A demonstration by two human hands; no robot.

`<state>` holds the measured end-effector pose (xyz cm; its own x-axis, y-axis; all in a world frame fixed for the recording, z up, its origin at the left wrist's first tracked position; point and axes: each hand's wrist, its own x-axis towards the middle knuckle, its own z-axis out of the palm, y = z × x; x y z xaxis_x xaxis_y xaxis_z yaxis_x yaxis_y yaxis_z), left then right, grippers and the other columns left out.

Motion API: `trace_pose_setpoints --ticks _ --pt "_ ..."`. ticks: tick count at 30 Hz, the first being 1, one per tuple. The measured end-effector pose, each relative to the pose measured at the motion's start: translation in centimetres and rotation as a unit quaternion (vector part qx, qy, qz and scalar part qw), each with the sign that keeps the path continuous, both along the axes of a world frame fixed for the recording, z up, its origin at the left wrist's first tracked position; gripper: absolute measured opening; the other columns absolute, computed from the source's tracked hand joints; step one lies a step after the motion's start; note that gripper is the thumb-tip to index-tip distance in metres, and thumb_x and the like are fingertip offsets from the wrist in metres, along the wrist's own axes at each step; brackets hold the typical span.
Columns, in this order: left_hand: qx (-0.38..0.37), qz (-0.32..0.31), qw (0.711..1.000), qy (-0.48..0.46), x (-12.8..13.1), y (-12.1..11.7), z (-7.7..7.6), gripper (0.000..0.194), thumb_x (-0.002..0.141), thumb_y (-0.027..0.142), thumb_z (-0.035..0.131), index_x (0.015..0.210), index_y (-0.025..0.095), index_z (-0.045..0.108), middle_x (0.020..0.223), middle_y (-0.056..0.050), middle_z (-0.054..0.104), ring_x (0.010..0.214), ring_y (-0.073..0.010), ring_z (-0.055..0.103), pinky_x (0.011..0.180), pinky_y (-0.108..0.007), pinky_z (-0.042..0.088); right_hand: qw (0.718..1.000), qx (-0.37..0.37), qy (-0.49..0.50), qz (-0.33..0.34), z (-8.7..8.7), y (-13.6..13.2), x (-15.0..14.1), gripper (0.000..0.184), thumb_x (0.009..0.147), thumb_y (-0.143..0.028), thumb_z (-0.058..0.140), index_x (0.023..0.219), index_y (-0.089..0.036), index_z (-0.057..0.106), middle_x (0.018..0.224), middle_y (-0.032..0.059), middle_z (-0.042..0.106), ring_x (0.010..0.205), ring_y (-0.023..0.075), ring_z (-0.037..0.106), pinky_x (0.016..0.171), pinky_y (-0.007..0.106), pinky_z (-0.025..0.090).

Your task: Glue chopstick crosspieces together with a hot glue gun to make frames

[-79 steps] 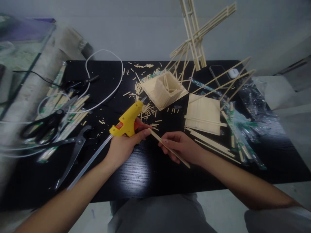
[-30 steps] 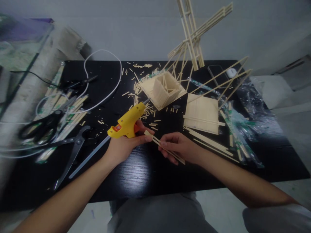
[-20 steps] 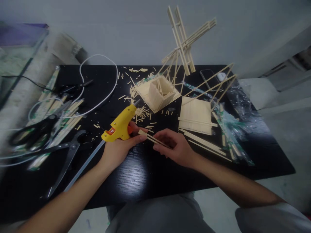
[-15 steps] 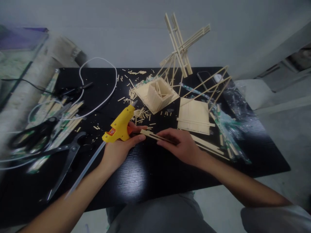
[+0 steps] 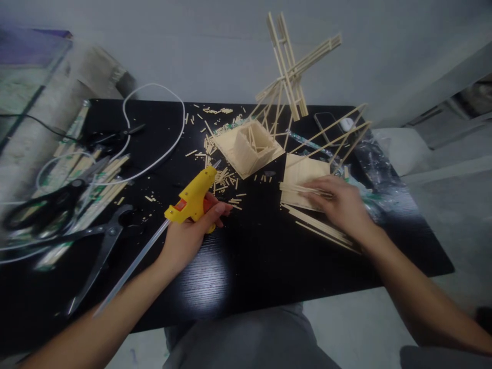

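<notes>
In my left hand [image 5: 194, 225] is a yellow glue gun [image 5: 196, 192], my fingers wrapped round its handle; its nozzle points up and away. A long clear glue stick [image 5: 132, 271] runs out of its back over my forearm. My right hand [image 5: 342, 202] is over a flat panel of pale wooden sticks [image 5: 303, 166]. Its fingers are closed on thin wooden sticks [image 5: 292, 188] lying across the panel's near part; the fingertips partly hide them. Just below lie several loose long sticks [image 5: 323, 228].
A windmill-like stick model [image 5: 286, 77] rises behind a hollow stick box [image 5: 253, 148] on a base. Cut bits [image 5: 226, 179] are scattered about. Pliers [image 5: 111, 233], scissors [image 5: 73, 189], a white cable [image 5: 182, 123] and packed sticks [image 5: 103, 195] lie left; a phone [image 5: 326, 125] and plastic wrappers [image 5: 378, 159] right.
My right hand has moved right, from in front of the glue gun to the panel, taking the sticks it held there. My left hand keeps the glue gun in nearly the same place.
</notes>
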<state>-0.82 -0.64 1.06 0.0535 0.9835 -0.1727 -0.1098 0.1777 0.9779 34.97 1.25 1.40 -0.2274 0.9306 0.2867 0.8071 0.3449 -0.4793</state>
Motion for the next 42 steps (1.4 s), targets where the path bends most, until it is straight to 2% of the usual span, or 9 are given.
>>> trace_pose_setpoints --ticks 8,19,29,33,38,42 --pt "0.001 -0.015 1.0 -0.002 0.0 0.2 -0.2 0.031 0.091 0.046 0.082 0.095 0.019 0.066 0.092 -0.006 0.081 0.082 -0.0198 0.076 0.064 -0.028 0.062 1.0 -0.01 0.004 0.0 -0.7 0.1 0.2 0.023 0.101 -0.04 0.071 0.108 -0.022 0.084 0.107 0.0128 0.082 0.101 0.0331 0.076 0.094 0.051 0.058" --pt "0.0 -0.013 1.0 0.006 0.2 0.3 -0.1 0.035 0.086 0.048 0.085 0.091 0.018 0.067 0.086 -0.005 0.08 0.074 -0.0176 0.074 0.06 -0.026 0.061 1.0 -0.01 -0.002 -0.004 -1.0 0.1 0.7 0.023 0.102 -0.039 0.071 0.109 -0.022 0.084 0.106 0.0123 0.082 0.1 0.0325 0.076 0.094 0.05 0.06" --pt "0.003 -0.015 1.0 0.019 0.3 0.3 0.2 0.029 0.085 0.04 0.086 0.09 0.018 0.068 0.083 -0.004 0.079 0.065 -0.014 0.07 0.059 -0.024 0.061 1.0 -0.002 -0.021 0.003 -1.0 0.1 0.7 0.022 0.101 -0.04 0.072 0.113 -0.025 0.083 0.109 0.0119 0.081 0.103 0.0347 0.077 0.094 0.054 0.061" --pt "-0.001 -0.016 1.0 0.016 0.3 0.3 0.0 0.03 0.085 0.041 0.086 0.092 0.018 0.068 0.083 -0.004 0.079 0.067 -0.0146 0.071 0.061 -0.025 0.061 0.999 0.03 -0.033 0.025 -0.8 0.0 -0.1 0.025 0.102 -0.04 0.072 0.12 -0.023 0.08 0.112 0.0128 0.08 0.103 0.0338 0.076 0.093 0.053 0.062" --pt "-0.001 -0.022 1.0 0.019 0.3 0.3 -0.1 0.031 0.085 0.042 0.085 0.091 0.018 0.067 0.083 -0.003 0.079 0.066 -0.0139 0.07 0.06 -0.024 0.061 0.994 0.032 -0.069 0.084 -0.7 0.6 -2.0 0.024 0.108 -0.034 0.063 0.123 -0.022 0.076 0.117 0.0137 0.08 0.109 0.0338 0.075 0.094 0.052 0.061" --pt "-0.001 -0.013 1.0 0.023 0.3 0.3 0.1 0.032 0.084 0.043 0.086 0.092 0.018 0.066 0.081 -0.003 0.079 0.065 -0.0145 0.07 0.059 -0.025 0.061 0.994 0.034 -0.062 0.08 -0.9 1.1 -2.5 0.021 0.109 -0.033 0.061 0.122 -0.023 0.075 0.112 0.0123 0.081 0.103 0.0327 0.077 0.092 0.051 0.061"
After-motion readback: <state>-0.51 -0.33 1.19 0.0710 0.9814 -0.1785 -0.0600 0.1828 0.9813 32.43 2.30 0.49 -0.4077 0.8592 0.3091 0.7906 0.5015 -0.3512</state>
